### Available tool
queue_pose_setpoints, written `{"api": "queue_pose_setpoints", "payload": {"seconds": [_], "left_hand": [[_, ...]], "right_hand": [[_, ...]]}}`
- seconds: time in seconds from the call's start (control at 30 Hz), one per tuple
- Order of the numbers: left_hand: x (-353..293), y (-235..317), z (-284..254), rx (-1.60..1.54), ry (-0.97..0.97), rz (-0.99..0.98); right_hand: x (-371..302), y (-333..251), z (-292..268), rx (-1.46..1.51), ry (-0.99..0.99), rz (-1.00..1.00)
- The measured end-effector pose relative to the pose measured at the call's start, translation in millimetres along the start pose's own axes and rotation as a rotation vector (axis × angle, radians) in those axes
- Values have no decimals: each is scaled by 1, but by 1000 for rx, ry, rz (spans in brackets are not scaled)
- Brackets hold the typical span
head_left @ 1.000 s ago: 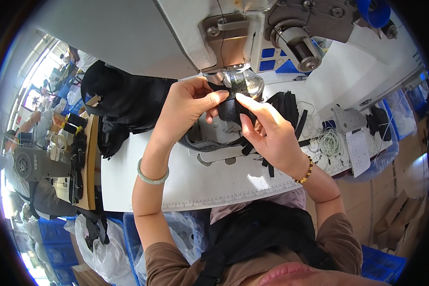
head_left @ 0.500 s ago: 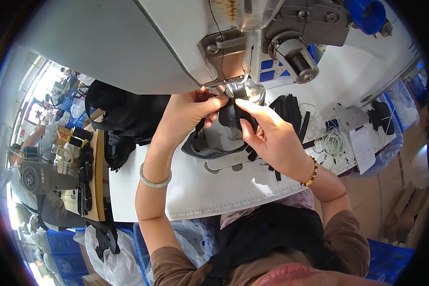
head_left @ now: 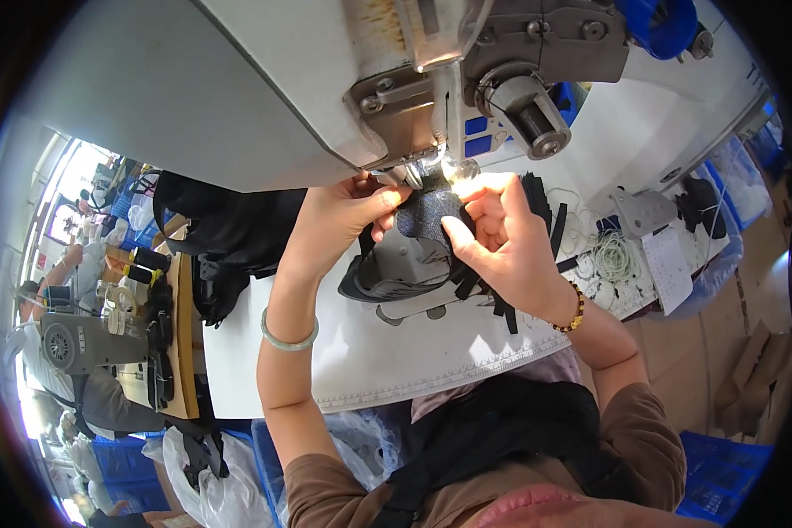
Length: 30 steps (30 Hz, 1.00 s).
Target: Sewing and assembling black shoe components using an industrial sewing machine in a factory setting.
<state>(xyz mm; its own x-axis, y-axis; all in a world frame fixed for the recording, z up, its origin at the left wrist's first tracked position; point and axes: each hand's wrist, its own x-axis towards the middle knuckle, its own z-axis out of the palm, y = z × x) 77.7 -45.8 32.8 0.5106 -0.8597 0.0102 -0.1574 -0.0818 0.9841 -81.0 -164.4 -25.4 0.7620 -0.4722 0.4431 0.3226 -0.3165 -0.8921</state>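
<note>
A black woven fabric piece (head_left: 424,216) lies under the needle area of a large white sewing machine (head_left: 282,97), lit by a bright lamp spot. My left hand (head_left: 348,216) pinches its left edge beside the metal presser foot (head_left: 396,174), thumb on top. My right hand (head_left: 512,251) is closed at its right edge, the thumb against the fabric and the other fingers curled behind. Below the fabric, a curved black band (head_left: 387,289) hangs around the machine's grey arm (head_left: 411,255). The needle tip and the fabric's far end are hidden.
Black fabric (head_left: 229,229) is heaped on the left. Cut black strips (head_left: 544,216) lie to the right, by a coil of white cord (head_left: 618,257), a metal plate (head_left: 644,211) and paper (head_left: 667,268). A ruler strip (head_left: 458,374) edges the white table. Another machine (head_left: 79,341) stands far left.
My right index finger has drawn back from beside the needle and curled. More of the fabric's face shows between my hands. My left hand keeps its pinch; the whole view has shifted slightly.
</note>
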Motion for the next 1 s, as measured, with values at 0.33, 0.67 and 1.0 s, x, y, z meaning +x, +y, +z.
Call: {"api": "queue_pose_setpoints", "payload": {"seconds": [0.33, 0.67, 1.0], "left_hand": [[7, -7, -3, -45, 64, 61], [3, -9, 0, -84, 53, 41], [-1, -11, 4, -88, 75, 17]], "right_hand": [[2, 11, 3, 66, 43, -41], [0, 12, 6, 105, 74, -83], [1, 9, -7, -145, 119, -156]]}}
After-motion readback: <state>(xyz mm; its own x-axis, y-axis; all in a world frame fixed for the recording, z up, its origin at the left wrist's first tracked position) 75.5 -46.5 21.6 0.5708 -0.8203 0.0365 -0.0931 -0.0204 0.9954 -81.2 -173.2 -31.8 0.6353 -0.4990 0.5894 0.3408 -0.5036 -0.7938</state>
